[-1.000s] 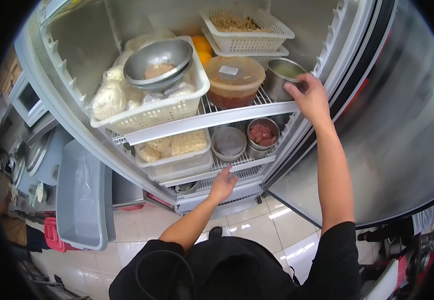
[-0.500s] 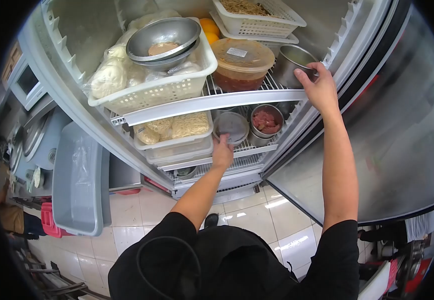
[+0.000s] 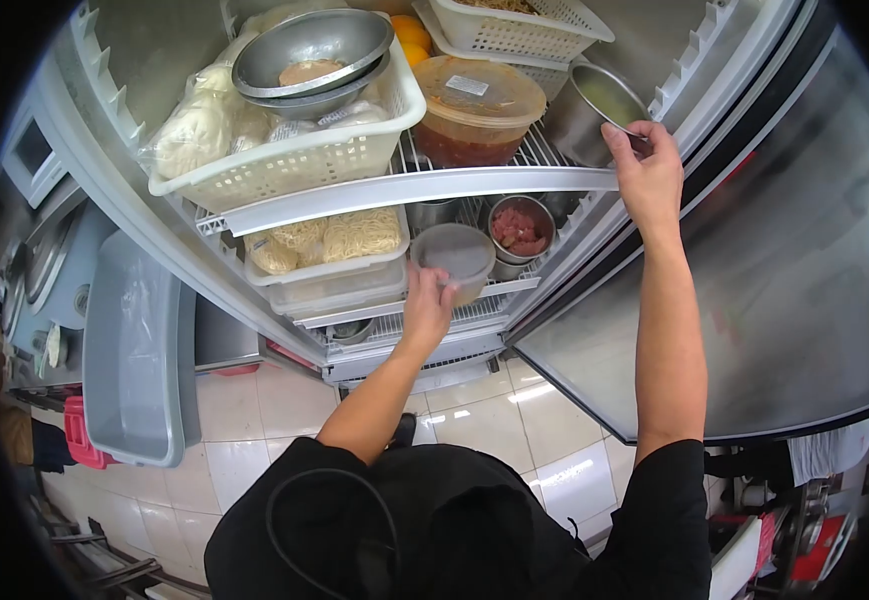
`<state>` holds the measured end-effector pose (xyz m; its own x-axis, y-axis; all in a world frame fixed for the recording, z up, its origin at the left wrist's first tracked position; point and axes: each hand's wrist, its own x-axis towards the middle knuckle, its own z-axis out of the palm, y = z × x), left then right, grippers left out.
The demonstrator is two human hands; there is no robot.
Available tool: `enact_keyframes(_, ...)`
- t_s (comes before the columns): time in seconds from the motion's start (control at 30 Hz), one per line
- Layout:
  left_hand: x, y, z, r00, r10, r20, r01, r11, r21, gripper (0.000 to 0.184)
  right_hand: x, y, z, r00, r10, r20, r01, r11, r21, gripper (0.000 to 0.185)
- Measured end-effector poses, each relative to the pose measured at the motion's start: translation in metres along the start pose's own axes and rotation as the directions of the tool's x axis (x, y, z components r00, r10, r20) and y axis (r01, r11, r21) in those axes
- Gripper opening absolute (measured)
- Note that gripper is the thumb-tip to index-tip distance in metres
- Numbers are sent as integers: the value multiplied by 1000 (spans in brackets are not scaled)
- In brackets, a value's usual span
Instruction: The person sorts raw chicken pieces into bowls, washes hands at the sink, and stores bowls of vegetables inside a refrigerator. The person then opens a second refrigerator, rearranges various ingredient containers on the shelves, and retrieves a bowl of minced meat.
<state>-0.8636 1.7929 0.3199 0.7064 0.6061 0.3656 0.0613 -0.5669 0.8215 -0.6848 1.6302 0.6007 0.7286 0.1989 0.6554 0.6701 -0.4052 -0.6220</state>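
Observation:
My right hand (image 3: 649, 175) grips the rim of a metal pot (image 3: 579, 125) with pale liquid inside, on the upper fridge shelf at the right. One shelf lower, my left hand (image 3: 428, 305) is closed on the left side of a round plastic tub (image 3: 457, 255) with a translucent lid. That tub juts out over the front edge of the lower shelf; its contents are hard to make out. Just right of the tub stands a metal container of raw meat (image 3: 520, 230). A larger tub of red sauce (image 3: 469, 110) sits left of the pot.
A white basket (image 3: 284, 185) with bagged dough and stacked metal bowls (image 3: 314, 60) fills the upper left. Noodles (image 3: 359, 235) lie in a tray below. The fridge door (image 3: 734, 330) stands open on the right. A grey bin (image 3: 134, 350) is at left.
My left hand has drawn the lidded tub forward and out over the shelf edge. The metal pot in my right hand now leans more toward me. The view has shifted slightly.

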Motion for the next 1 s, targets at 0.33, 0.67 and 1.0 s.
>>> enact_keyframes(0.33, -33, 105, -105, 913, 158, 377, -6, 927, -375, 26, -19, -31, -68, 995, 32, -97, -13, 982, 191, 37)
enact_keyframes(0.67, 88, 273, -102, 843, 528, 99, -490, 831, -262, 29, -24, -94, -160, 908, -171, -382, 224, 970, 98, 29)
enact_keyframes(1.0, 79, 264, -157, 882, 470, 39, -447, 859, -251, 24, -36, -65, -165, 980, -80, -182, 128, 955, 269, 27)
